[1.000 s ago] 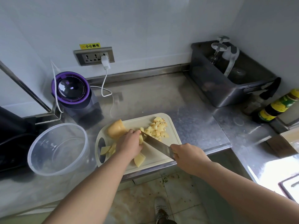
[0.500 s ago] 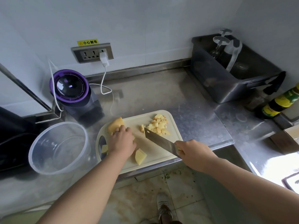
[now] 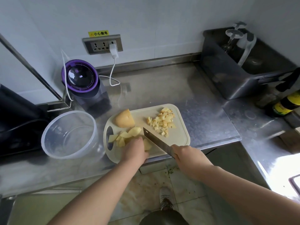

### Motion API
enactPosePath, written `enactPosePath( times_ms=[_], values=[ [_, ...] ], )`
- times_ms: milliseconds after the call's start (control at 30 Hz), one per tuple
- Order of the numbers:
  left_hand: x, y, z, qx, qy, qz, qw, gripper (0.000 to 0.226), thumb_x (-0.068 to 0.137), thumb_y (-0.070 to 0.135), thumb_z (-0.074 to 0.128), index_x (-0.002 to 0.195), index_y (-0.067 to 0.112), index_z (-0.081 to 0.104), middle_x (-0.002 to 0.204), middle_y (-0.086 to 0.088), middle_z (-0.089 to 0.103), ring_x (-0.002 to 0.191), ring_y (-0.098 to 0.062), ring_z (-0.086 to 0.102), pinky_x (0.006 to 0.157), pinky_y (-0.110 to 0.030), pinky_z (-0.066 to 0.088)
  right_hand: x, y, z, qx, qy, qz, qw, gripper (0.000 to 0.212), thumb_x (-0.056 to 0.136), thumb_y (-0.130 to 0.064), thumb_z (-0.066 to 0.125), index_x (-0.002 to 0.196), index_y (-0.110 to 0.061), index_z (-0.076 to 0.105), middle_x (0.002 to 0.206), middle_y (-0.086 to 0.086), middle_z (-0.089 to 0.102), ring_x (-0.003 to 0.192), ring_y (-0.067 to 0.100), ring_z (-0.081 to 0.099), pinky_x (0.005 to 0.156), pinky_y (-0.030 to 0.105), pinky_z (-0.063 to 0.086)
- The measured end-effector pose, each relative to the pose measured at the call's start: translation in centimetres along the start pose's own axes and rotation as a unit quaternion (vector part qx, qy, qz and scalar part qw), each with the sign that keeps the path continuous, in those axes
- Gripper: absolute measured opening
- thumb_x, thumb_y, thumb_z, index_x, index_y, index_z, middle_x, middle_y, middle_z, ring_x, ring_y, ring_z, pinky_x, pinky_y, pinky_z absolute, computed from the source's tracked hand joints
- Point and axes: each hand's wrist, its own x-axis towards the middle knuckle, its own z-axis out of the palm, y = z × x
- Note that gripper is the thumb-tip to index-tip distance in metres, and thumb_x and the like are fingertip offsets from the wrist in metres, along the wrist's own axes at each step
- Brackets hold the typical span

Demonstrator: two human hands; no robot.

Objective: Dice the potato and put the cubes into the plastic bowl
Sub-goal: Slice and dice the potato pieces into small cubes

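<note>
A cream cutting board (image 3: 180,137) lies at the steel counter's front edge. On it sit a large potato chunk (image 3: 124,119) at the back left, several potato slices (image 3: 128,135) near the handle hole, and a pile of diced cubes (image 3: 162,121) at the back right. My left hand (image 3: 134,149) rests on a potato piece (image 3: 147,144) at the board's front, fingers curled over it. My right hand (image 3: 186,157) grips the handle of a cleaver (image 3: 155,142), whose blade lies just right of the left hand. The clear plastic bowl (image 3: 68,135) stands left of the board and looks empty.
A purple-topped appliance (image 3: 82,83) stands behind the bowl, its white cable plugged into the wall socket (image 3: 103,44). A grey bin (image 3: 235,69) with glassware sits at the back right, with a sauce bottle (image 3: 287,104) beside it. A dark appliance (image 3: 14,117) is at the left.
My left hand moved from the slices near the big chunk to the potato piece at the board's front. The cleaver followed toward the front left, away from the cube pile.
</note>
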Motion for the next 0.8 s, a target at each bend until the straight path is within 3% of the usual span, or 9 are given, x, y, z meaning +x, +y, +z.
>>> enactPosePath(
  times_ms=[167,267,333,500,667,800],
  values=[
    [1.3,1.1,0.1,-0.012,0.033,-0.009,0.999,0.036,0.089,0.026,0.063,0.122,0.014,0.052,0.109,-0.005,0.064,0.099,-0.024,0.064,0.071,-0.030,0.048,0.6,-0.7,0.5,0.009,0.014,0.013,1.000,0.014,0.095,-0.005,0.037,0.093,-0.019,0.037,0.070,-0.001,0.043,0.059,0.020,0.044,0.049,0.029,0.032],
    [1.9,1.5,0.0,-0.045,0.036,-0.021,0.998,0.037,0.089,0.020,0.062,0.125,0.015,0.053,0.113,-0.005,0.064,0.102,-0.025,0.063,0.075,-0.031,0.050,1.3,-0.8,0.5,0.022,0.019,0.033,0.999,0.014,0.094,-0.004,0.038,0.094,-0.019,0.039,0.074,0.000,0.048,0.067,0.024,0.055,0.055,0.032,0.041],
    [2.0,1.7,0.1,-0.104,0.024,-0.036,0.994,0.034,0.088,0.019,0.062,0.121,0.016,0.057,0.112,-0.004,0.065,0.101,-0.024,0.063,0.073,-0.030,0.049,1.7,-0.8,0.5,0.027,0.022,0.042,0.999,0.015,0.094,-0.005,0.038,0.098,-0.019,0.041,0.078,0.001,0.052,0.073,0.025,0.060,0.059,0.033,0.045],
    [2.3,1.0,-0.2,-0.262,0.000,-0.065,0.963,0.026,0.096,0.021,0.053,0.116,0.011,0.067,0.110,-0.004,0.069,0.100,-0.022,0.063,0.079,-0.029,0.048,1.8,-0.5,0.6,0.017,0.016,0.038,0.999,0.012,0.096,-0.007,0.037,0.097,-0.019,0.039,0.076,0.000,0.049,0.068,0.023,0.055,0.056,0.031,0.041],
    [2.7,0.7,0.1,-0.311,-0.003,-0.094,0.946,0.018,0.091,0.017,0.059,0.095,0.012,0.076,0.087,-0.004,0.074,0.085,-0.024,0.068,0.083,-0.039,0.056,1.4,-0.5,0.4,0.003,0.015,0.021,1.000,0.014,0.094,-0.005,0.037,0.095,-0.019,0.037,0.076,0.000,0.049,0.065,0.024,0.051,0.053,0.031,0.036],
    [2.8,0.8,0.1,-0.364,-0.013,-0.113,0.924,0.021,0.088,0.011,0.061,0.070,0.018,0.070,0.076,-0.007,0.072,0.081,-0.025,0.070,0.080,-0.043,0.058,0.9,-0.5,0.0,-0.008,0.019,0.003,1.000,0.011,0.097,-0.008,0.036,0.097,-0.019,0.036,0.082,0.002,0.053,0.065,0.024,0.050,0.049,0.028,0.032]
  ],
)
